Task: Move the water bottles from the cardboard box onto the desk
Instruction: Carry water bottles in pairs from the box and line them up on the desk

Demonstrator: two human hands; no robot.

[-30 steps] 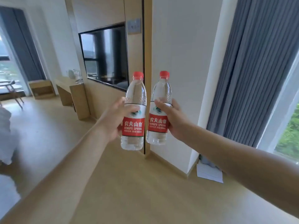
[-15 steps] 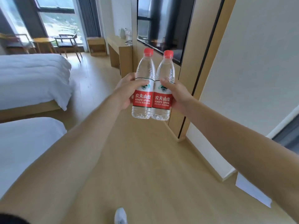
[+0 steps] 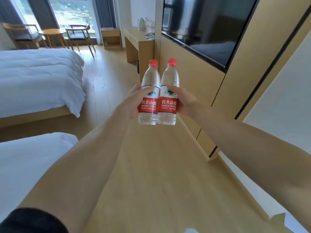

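Two water bottles upright, caps up, in hands

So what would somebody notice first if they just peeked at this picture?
Two water bottles with red caps, held up side by side in the middle: the left bottle in the left hand, the right bottle in the right hand. Then the white bed at left and the desk far ahead.

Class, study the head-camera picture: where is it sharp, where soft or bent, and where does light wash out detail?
Head view: the bottle labels read sharply; the far desk and kettle are soft; the window is washed out by daylight; the TV screen shows reflections; wide-angle distortion tilts the walls.
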